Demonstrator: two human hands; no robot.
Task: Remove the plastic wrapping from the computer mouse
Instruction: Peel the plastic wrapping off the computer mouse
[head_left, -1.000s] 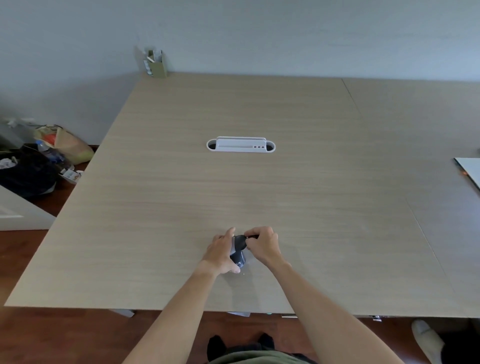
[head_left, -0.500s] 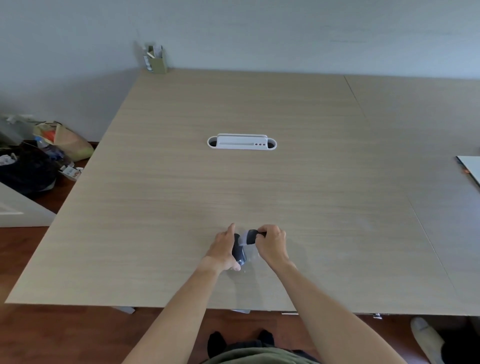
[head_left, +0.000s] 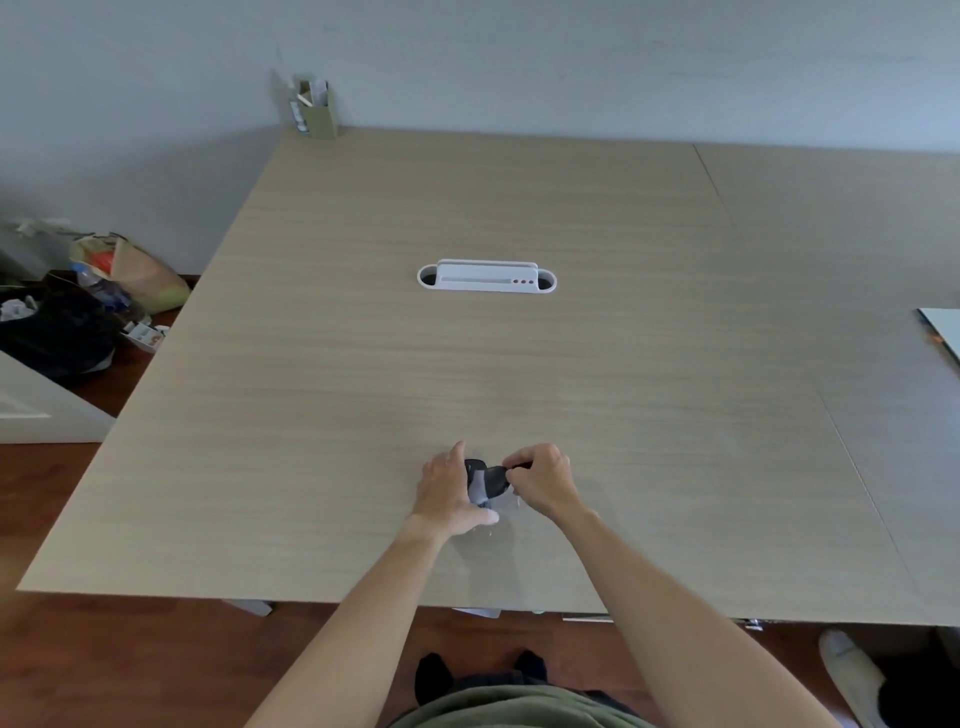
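While both hands work near the front edge of the bench (head_left: 519, 364), the computer mouse (head_left: 485, 480) sits between them, dark and partly veiled by its plastic wrapping (head_left: 506, 506), which shows as a faint clear film trailing toward the person below the mouse. The left hand (head_left: 449, 493) is curled around the mouse's left flank, thumb low at the near end, steadying it. The right hand (head_left: 545, 480) is closed in a pinch at the mouse's upper right; whether it grips film alone or the mouse body too is too small to tell. The mouse's long axis seems to run roughly away from the person, tilted a little to the right at the far end. Since the right hand is touching that far-right end, a peel would most likely run outward to the right, away from the bracing left hand. A white cable port (head_left: 485, 278) lies well apart, mid-bench.
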